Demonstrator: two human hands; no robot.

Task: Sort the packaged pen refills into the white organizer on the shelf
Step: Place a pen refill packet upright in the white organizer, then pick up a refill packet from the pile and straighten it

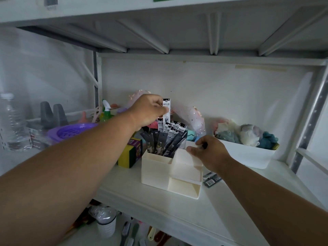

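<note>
- Lying flat on the shelf (221, 206) just right of the organizer, near the front: two dark refill packets (212, 180) with barcodes showing, not yet sorted.
- Resting on the right rim of the white organizer (170, 173): right hand (209, 153), fingers curled, thumb along the edge, something small and dark pinched at the fingertips; too hidden to name. Probably steadying the box.
- Empty and open in the organizer: the front lower tray and the right-hand compartment. Packed upright in the back left compartment: a fan of black and white refill packets (170, 137), tops leaning right.
- Above that fan: left hand (150, 110), closed in a pinch on one white refill packet (166, 110), held upright by its upper half, lower end already among the tops of the standing packs.
- To do this step well: keep the packet vertical, aim its lower end into a gap between like-coloured packs rather than onto their header cards, slide down without bending, release only once seated on the compartment floor. Keep the right hand bracing the box against tipping.
- Just left of the organizer: yellow and green sponge pack (130, 153); further left, a purple basket (71, 132).
- Further back right: white bin (248, 153) of soft cloth items, clear of the work.
</note>
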